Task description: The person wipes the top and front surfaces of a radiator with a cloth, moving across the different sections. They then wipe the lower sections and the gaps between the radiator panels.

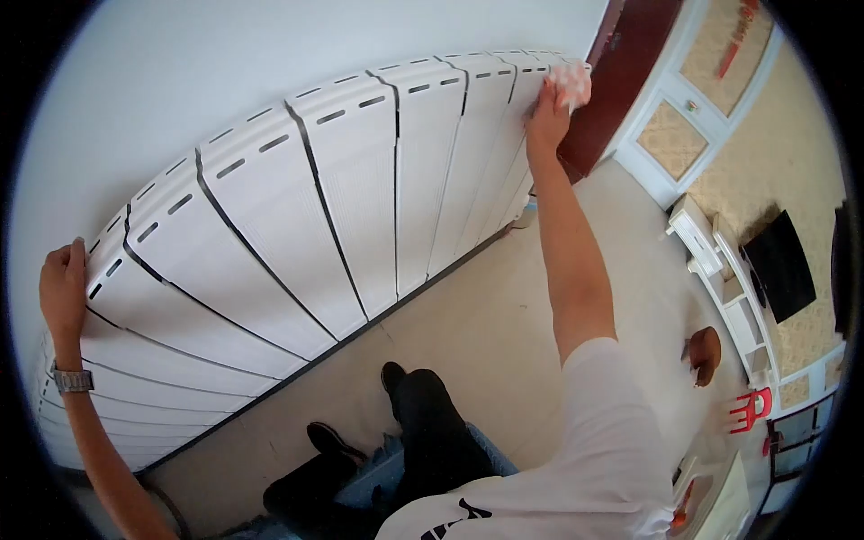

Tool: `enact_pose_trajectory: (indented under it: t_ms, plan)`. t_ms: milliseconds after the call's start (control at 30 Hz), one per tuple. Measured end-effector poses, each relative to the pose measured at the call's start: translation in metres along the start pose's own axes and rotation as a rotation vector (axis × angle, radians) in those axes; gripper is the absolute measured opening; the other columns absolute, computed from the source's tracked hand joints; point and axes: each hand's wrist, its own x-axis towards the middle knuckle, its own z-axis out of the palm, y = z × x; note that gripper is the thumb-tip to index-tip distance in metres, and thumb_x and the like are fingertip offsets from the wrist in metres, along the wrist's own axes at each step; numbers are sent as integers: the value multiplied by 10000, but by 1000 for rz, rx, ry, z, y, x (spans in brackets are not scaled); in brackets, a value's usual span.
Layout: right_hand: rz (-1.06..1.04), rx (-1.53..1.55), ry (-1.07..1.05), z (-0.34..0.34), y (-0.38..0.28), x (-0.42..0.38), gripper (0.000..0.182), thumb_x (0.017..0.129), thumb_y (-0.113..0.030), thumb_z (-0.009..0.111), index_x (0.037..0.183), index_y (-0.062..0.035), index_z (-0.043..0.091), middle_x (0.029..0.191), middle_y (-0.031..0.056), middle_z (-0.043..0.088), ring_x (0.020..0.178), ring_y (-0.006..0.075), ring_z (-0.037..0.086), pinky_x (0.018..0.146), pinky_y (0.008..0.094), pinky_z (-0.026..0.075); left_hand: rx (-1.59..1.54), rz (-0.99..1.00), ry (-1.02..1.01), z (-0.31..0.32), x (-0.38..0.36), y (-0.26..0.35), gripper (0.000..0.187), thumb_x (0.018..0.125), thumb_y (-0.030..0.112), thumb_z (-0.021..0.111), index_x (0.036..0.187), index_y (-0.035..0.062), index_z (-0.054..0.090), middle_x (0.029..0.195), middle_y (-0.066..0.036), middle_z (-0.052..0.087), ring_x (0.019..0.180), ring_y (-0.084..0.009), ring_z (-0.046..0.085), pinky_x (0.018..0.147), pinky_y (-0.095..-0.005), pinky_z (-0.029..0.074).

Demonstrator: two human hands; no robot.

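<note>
A long white radiator (360,180) with slotted top edges stands along the wall and curves across the view. At its far right end my right hand (547,121) is closed on a pink-and-white cloth (572,85), which lies against the top corner. My left hand (63,283) grips the radiator's top edge at the left, fingers curled over the rim. A metal watch (72,380) is on that wrist.
Below my legs is a blue seat or cloth (382,472). A dark red door (630,81) is beyond the radiator. To the right stand a white TV cabinet (733,301), a black television (781,267), a brown stool (705,354) and a red chair (751,409).
</note>
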Motion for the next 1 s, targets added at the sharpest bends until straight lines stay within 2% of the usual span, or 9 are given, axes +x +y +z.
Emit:
enact_pose_trajectory:
  t_ms: [100,300,400,500,567,700,800,900,1000]
  plan:
    - [556,-9,-49,-24,-19,-53,366,959,-352,506,1083,-34,636,846,46,619,788,166,560,682,293,439,41,-99,-91,-2,4,0,492,927,419,495,1039,-26,672,1047,-211,661,932,-347,636,868,-385,463]
    - [667,288,17,-33,107,-167,260,954,-376,500,893,-134,570,685,-37,450,604,96,439,494,283,370,-3,50,85,29,12,-55,513,924,436,505,1121,-16,644,1118,-215,639,974,-338,622,880,-371,453]
    - [982,196,-30,-42,86,-206,310,988,-347,483,1104,-75,578,982,30,559,863,134,528,734,277,430,-51,33,103,35,10,-64,515,936,437,502,1181,-1,620,1144,-202,630,993,-308,617,896,-353,448]
    - [884,282,39,-45,138,-258,329,960,-439,493,1013,-123,569,879,26,540,703,169,515,586,342,439,-40,36,68,38,12,-88,531,943,459,501,1222,19,604,1171,-191,616,1017,-282,608,914,-335,445]
    - [1269,298,115,-53,105,-273,216,963,-372,479,825,-209,444,659,-60,390,546,74,402,432,242,312,-73,93,99,40,12,-98,551,939,474,507,1233,16,597,1185,-189,608,1028,-275,603,918,-327,443]
    - [1248,440,-98,-72,201,-350,329,940,-530,440,878,-210,484,609,33,434,447,164,435,352,340,359,60,103,74,19,13,-85,622,920,516,527,1250,-8,576,1202,-196,596,1040,-255,598,917,-310,444]
    - [1164,238,-101,-74,114,-353,317,949,-523,418,891,-215,461,602,13,428,433,149,437,318,297,329,-103,-67,-129,-51,-14,57,456,860,318,488,555,-21,514,509,-130,476,474,-186,353,483,-396,284]
    - [1358,431,-61,-73,127,-388,236,967,-375,460,779,-254,385,544,-48,317,388,108,329,343,254,243,-127,112,105,23,8,-87,617,925,504,527,1237,-26,575,1194,-178,601,1031,-236,598,905,-302,447]
    - [1549,411,-14,-68,94,-385,256,959,-366,436,742,-249,368,535,-44,316,386,119,338,337,262,237,-106,-141,-8,19,9,-58,605,928,497,519,1220,-29,581,1135,-167,630,989,-222,610,889,-301,451]
